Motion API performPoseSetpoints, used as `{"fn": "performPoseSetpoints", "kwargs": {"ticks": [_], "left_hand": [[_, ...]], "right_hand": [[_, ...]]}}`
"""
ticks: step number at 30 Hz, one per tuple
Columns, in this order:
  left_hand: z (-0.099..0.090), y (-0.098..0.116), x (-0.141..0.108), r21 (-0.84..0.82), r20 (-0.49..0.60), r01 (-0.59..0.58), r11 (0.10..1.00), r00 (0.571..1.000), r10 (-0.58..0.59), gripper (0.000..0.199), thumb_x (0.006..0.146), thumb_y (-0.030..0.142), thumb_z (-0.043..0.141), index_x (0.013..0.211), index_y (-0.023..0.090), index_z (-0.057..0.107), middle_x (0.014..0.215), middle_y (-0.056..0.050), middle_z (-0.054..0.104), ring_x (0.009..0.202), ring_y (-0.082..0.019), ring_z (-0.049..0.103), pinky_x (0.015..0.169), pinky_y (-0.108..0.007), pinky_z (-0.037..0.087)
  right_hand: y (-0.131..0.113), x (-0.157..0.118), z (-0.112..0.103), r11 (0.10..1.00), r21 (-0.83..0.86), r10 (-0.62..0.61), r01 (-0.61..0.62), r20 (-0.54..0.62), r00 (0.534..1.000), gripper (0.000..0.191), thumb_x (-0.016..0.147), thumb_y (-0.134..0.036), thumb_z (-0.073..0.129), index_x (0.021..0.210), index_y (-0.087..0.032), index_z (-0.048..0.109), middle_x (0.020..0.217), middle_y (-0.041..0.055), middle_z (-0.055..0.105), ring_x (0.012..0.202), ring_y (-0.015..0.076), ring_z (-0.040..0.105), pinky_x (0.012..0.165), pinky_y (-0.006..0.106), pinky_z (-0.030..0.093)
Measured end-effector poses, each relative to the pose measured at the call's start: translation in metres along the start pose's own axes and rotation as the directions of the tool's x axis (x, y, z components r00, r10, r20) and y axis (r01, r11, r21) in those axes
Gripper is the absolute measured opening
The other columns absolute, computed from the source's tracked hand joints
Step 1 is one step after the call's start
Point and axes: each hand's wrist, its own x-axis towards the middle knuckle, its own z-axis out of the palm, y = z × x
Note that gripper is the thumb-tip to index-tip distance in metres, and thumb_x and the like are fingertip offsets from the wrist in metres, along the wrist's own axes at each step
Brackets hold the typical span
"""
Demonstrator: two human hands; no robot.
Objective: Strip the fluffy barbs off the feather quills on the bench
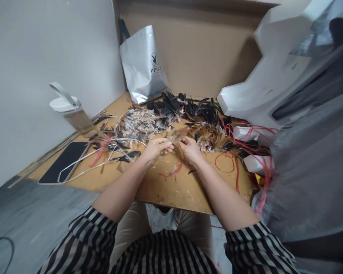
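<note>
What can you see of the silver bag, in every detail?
The silver bag looks shiny and foil-like, creased near its base. Its front bears a black rabbit-head emblem above the letters PPGZ; finer print below is unreadable. A dark handle shows at the upper left. It stands at the back of the table, toward the left, in front of the brown board; whether it leans there is unclear. Black feathers lie close to its lower right edge.

- Apparently a feather-craft workshop corner
- Wooden worktable beneath the gripping right hand
- Feather heaps just beyond its grip
- Red twine rightward
</note>
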Motion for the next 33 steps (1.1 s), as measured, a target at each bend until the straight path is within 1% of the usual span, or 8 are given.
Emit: {"fn": "performPoseSetpoints", "kwargs": {"ticks": [8,16,20,24,26,28,31,33], "left_hand": [[-0.001,-0.006,0.005,-0.131,-0.160,0.057,0.990,0.984,-0.078,0.021,0.060,0.023,0.070,0.075,0.009,0.063,0.060,-0.004,0.062,0.050,-0.005,0.055,0.048,-0.014,0.042],[0.000,-0.008,0.008,0.066,-0.263,0.025,0.998,0.965,-0.007,0.021,0.060,0.027,0.069,0.068,0.009,0.061,0.053,-0.003,0.059,0.047,-0.008,0.055,0.045,-0.017,0.041],[-0.005,-0.013,0.010,0.274,-0.224,0.006,0.962,0.973,0.058,0.011,0.067,0.021,0.060,0.068,0.011,0.062,0.052,-0.002,0.058,0.046,-0.008,0.053,0.046,-0.019,0.041],[-0.010,-0.013,0.004,0.606,0.032,-0.212,0.766,0.970,0.243,0.010,0.067,0.016,0.055,0.060,0.015,0.063,0.053,0.000,0.059,0.049,-0.009,0.052,0.050,-0.019,0.039],[-0.010,-0.010,0.000,0.659,0.146,-0.263,0.705,0.964,0.224,0.012,0.067,0.017,0.057,0.056,0.015,0.062,0.052,-0.001,0.058,0.050,-0.009,0.051,0.051,-0.019,0.039],[-0.008,-0.006,-0.004,0.604,0.215,-0.242,0.760,0.967,0.137,0.012,0.068,0.022,0.057,0.063,0.014,0.064,0.054,-0.002,0.059,0.049,-0.009,0.052,0.050,-0.019,0.039],[-0.002,0.000,-0.007,0.389,0.244,-0.133,0.912,0.969,0.037,0.020,0.068,0.029,0.060,0.076,0.012,0.066,0.063,-0.005,0.063,0.050,-0.010,0.055,0.048,-0.020,0.041],[0.002,0.002,-0.007,0.233,0.202,-0.084,0.969,0.979,0.037,0.023,0.066,0.031,0.063,0.078,0.012,0.065,0.066,-0.006,0.064,0.050,-0.009,0.055,0.048,-0.019,0.041]], "right_hand": [[0.008,-0.006,0.021,1.000,-0.025,-0.013,0.012,-0.041,0.999,0.018,0.065,-0.033,0.058,0.071,-0.016,0.060,0.067,0.0001,0.059,0.062,0.0113,0.050,0.061,0.023,0.040],[0.015,-0.004,0.021,0.953,-0.277,-0.131,0.122,-0.012,0.991,0.016,0.070,-0.030,0.052,0.067,-0.016,0.058,0.065,0.0014,0.058,0.062,0.0131,0.050,0.063,0.025,0.039],[0.002,-0.009,0.014,0.668,-0.644,-0.333,0.373,0.190,0.924,0.018,0.078,-0.023,0.045,0.066,-0.016,0.058,0.071,0.0051,0.057,0.069,0.0147,0.049,0.066,0.026,0.036],[-0.014,-0.009,0.003,0.413,-0.744,-0.318,0.526,0.423,0.849,0.021,0.082,-0.022,0.041,0.072,-0.016,0.059,0.076,0.0076,0.054,0.071,0.0153,0.048,0.066,0.026,0.035],[-0.018,-0.006,-0.007,0.470,-0.693,-0.274,0.547,0.475,0.837,0.020,0.081,-0.023,0.044,0.071,-0.016,0.059,0.074,0.0063,0.055,0.072,0.0148,0.049,0.067,0.026,0.035],[-0.018,-0.001,-0.018,0.640,-0.592,-0.210,0.489,0.478,0.853,0.017,0.077,-0.024,0.049,0.067,-0.016,0.060,0.070,0.0041,0.056,0.070,0.0137,0.050,0.066,0.025,0.036],[-0.012,0.004,-0.031,0.920,-0.335,-0.058,0.202,0.394,0.917,0.018,0.071,-0.032,0.057,0.069,-0.015,0.060,0.066,0.0017,0.058,0.062,0.0124,0.051,0.061,0.025,0.038],[-0.007,0.004,-0.030,0.992,-0.113,-0.012,0.050,0.314,0.949,0.021,0.065,-0.035,0.063,0.067,-0.015,0.059,0.061,-0.0002,0.056,0.056,0.0107,0.049,0.056,0.024,0.038]]}}
